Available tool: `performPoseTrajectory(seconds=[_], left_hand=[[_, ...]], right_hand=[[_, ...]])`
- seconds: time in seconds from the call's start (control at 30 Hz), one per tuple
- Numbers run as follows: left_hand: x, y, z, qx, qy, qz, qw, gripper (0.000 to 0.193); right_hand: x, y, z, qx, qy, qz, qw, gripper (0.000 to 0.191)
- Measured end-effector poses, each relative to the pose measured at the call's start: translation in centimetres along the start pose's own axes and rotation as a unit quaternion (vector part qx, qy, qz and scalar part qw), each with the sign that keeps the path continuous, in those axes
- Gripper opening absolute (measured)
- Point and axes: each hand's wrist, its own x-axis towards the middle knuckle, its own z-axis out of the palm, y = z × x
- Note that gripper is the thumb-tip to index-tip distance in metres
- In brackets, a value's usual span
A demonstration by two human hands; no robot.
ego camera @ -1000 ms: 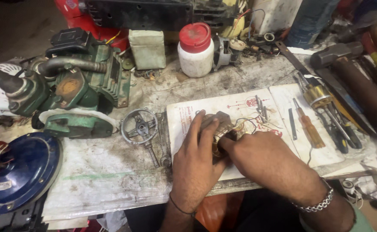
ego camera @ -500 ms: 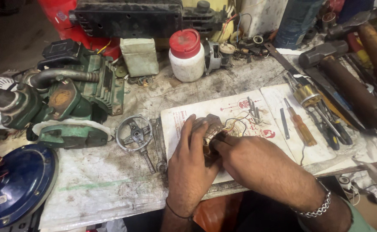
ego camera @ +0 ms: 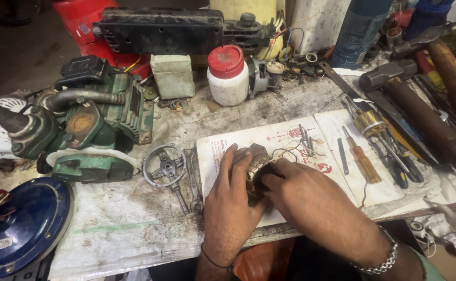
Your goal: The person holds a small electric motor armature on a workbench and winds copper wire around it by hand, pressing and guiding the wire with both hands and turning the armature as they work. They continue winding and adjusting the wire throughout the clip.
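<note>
Motor stator: small, round, dull brown-grey metal with copper-coloured winding showing at the core; thin wires trailing off its right side. Located near centre of bench, resting on a white printed paper sheet, largely covered by both hands.

Left hand: palm down, fingers curled over the left flank of the stator, gripping it. Dark band at the wrist.

Right hand: closed onto the right side of the stator, fingertips pressed in at the core; whether anything is pinched between them cannot be told. Metal chain bracelet at the wrist.

Just left of the sheet: grey round spoked bracket lying flat, a spanner beside it. On the right part of the paper: orange-handled screwdriver, brass-coloured fitting, pliers and loose small parts. Further right: hammers with long brown handles, lying side by side.

Behind the sheet: white jar with red lid, upright; pale green box to its left. Left end of bench: green pump body, dirty and worn. Lower left corner: blue round cover. Bench top grimy, stained grey.
</note>
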Motion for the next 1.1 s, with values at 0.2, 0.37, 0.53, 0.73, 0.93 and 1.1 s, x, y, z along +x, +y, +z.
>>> performPoseTrajectory(seconds=[0.2, 0.37, 0.53, 0.73, 0.93, 1.1], left_hand=[[0.0, 0.0, 0.1, 0.001, 0.008, 0.003, 1.0, 0.082], [0.0, -0.1, 0.2, 0.007, 0.007, 0.012, 1.0, 0.081], [-0.2, -0.1, 0.3, 0.008, 0.009, 0.017, 1.0, 0.079], [-0.2, -0.2, 0.2, -0.003, 0.004, 0.004, 1.0, 0.079], [-0.4, 0.0, 0.0, 0.019, 0.002, 0.017, 1.0, 0.078], [-0.5, -0.1, -0.2, 0.009, -0.004, 0.019, 1.0, 0.073]], right_hand=[[0.0, -0.1, 0.9, -0.005, 0.012, -0.002, 1.0, 0.025], [0.0, -0.2, 1.2, -0.002, 0.025, -0.017, 1.0, 0.026], [0.2, -0.2, 1.1, -0.003, -0.007, 0.031, 1.0, 0.016], [0.0, -0.1, 1.2, 0.019, 0.033, -0.014, 0.999, 0.015], [0.0, -0.2, 1.7, 0.006, 0.056, -0.045, 0.997, 0.008], [0.6, -0.2, 1.9, 0.001, 0.007, 0.003, 1.0, 0.008]])
